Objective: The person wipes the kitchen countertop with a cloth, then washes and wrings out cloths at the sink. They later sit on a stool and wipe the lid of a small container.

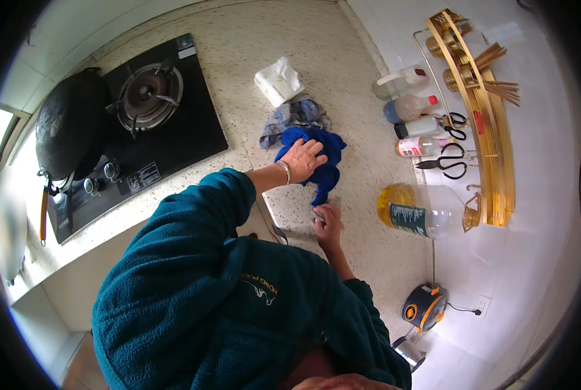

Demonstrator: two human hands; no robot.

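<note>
Left hand (303,160) lies spread, palm down, pressing a blue cloth (322,162) onto the speckled surface (355,78), right of the gas hob (149,123). Right hand (327,223) rests on the surface just near of the cloth, fingers curled, apparently pinching a small object; too small to identify. A grey rag (296,117) lies just beyond the cloth.

Left hand (303,159) on blue cloth (323,162)
</note>
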